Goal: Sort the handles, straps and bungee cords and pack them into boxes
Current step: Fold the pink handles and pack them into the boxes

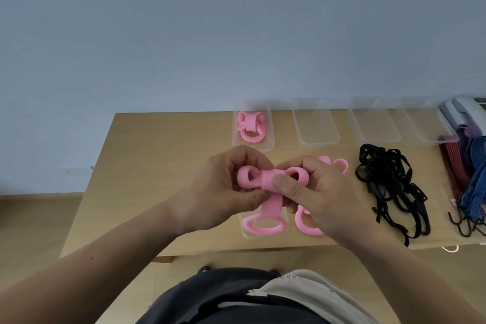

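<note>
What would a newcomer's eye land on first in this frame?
The bright pink handle stands out, folded into loops and gripped by the left hand and the right hand at mid-frame above the wooden table. Next come the tangled black straps lying to the right. A clear box at the table's back edge holds a second pink handle.

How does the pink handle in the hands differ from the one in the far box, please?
The held handle is gripped by the left hand and right hand; the boxed handle lies untouched in the clear box. The held handle's strap extends straight; the boxed handle is folded up. Both are pink.
</note>
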`<state>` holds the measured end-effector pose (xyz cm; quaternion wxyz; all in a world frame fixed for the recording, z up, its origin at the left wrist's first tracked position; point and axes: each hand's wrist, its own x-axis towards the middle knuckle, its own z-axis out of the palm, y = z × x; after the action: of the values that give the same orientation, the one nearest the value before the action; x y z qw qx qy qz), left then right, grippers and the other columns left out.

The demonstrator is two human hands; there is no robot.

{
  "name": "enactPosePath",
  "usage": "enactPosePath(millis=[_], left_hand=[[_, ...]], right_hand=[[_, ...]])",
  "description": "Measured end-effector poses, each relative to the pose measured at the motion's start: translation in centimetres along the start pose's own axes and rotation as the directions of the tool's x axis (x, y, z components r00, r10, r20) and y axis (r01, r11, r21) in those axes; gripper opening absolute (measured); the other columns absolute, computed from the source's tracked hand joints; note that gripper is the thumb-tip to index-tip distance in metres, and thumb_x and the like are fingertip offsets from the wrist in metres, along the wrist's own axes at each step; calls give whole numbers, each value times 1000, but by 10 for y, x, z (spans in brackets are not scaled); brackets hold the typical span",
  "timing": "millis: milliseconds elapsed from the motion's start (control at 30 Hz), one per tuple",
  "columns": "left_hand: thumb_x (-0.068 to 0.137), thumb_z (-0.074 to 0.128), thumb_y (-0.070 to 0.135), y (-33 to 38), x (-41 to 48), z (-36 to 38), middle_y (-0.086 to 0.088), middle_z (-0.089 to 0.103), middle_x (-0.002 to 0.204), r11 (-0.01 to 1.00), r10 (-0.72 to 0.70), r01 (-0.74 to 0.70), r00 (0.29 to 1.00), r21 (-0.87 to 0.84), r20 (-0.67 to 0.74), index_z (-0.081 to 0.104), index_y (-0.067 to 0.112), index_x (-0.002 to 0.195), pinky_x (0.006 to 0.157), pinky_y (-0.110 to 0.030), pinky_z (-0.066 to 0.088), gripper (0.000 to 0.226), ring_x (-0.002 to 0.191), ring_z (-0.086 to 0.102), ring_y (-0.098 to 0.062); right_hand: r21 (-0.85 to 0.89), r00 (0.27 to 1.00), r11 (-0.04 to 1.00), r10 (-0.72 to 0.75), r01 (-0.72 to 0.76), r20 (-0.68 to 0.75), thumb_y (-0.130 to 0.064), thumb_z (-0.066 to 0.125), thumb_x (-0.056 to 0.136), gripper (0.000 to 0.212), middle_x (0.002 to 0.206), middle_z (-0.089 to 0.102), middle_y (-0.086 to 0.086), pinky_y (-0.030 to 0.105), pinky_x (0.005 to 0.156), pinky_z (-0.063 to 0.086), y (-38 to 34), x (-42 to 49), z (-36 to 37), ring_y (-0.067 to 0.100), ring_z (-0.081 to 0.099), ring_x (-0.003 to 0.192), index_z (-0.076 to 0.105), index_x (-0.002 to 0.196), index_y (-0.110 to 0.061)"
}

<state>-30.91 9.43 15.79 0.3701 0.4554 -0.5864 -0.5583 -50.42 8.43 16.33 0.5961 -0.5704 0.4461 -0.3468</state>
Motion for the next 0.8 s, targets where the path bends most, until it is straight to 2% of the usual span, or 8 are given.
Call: enactPosePath(millis=[133,200,300,400,533,667,733,800], left_hand=[[70,80,16,-2,0,-1,-2,70,90,996,-74,75,997,47,-18,66,25,95,66,-28,55,30,75,64,-11],[71,79,18,-2,-1,-2,-3,71,88,992,-117,117,993,44,5,67,24,93,69,-37,57,26,75,65,-13],[74,77,21,1,-1,-4,-6,73,87,989,-149,150,987,-15,59,65,19,100,72,-36,58,29,75,67,-16],[83,69,25,5,1,-4,-15,73,88,975,-166,175,983,-139,77,64,11,104,70,-33,56,26,76,68,-25],[84,71,20,4,3,-4,-22,71,92,983,-110,114,993,-144,37,64,7,107,71,-34,57,27,77,67,-29],[80,74,12,4,1,-4,-20,70,98,985,-44,47,999,-166,17,64,3,107,77,-37,58,30,82,68,-27],[82,75,8,1,1,-4,-19,70,100,990,-13,15,1000,-140,12,63,3,107,80,-42,57,28,86,69,-30],[81,72,6,0,2,-3,-17,70,100,993,16,-15,1000,-115,5,62,3,107,76,-39,58,28,83,69,-28]], right_hand=[[21,999,999,-44,43,8,-22,71,74,29,68,65,-8,20,56,50,1,0,0,8,58,56,64,100,-9],[30,997,997,-75,75,12,-17,73,74,29,74,67,-9,18,60,50,2,0,0,6,62,63,63,100,-11],[27,995,994,-103,103,8,-7,77,78,28,83,67,-6,21,65,53,5,-1,1,10,65,73,61,101,-13],[1,994,994,-108,108,11,-13,74,74,32,86,65,-9,24,65,54,6,-1,1,11,65,73,59,102,-19],[-22,997,997,-73,73,8,-13,74,70,35,83,68,-3,25,64,54,8,0,0,15,65,71,59,101,-24],[47,998,998,-46,44,49,-21,76,73,39,91,68,2,24,63,53,4,2,-2,16,66,69,60,108,-13],[69,999,997,-24,21,41,-32,73,78,39,83,67,-2,24,58,51,3,3,-2,16,61,61,62,106,-7],[114,1000,993,21,-23,20,-30,66,78,37,73,66,1,23,54,50,2,5,-1,15,58,57,63,101,-1]])
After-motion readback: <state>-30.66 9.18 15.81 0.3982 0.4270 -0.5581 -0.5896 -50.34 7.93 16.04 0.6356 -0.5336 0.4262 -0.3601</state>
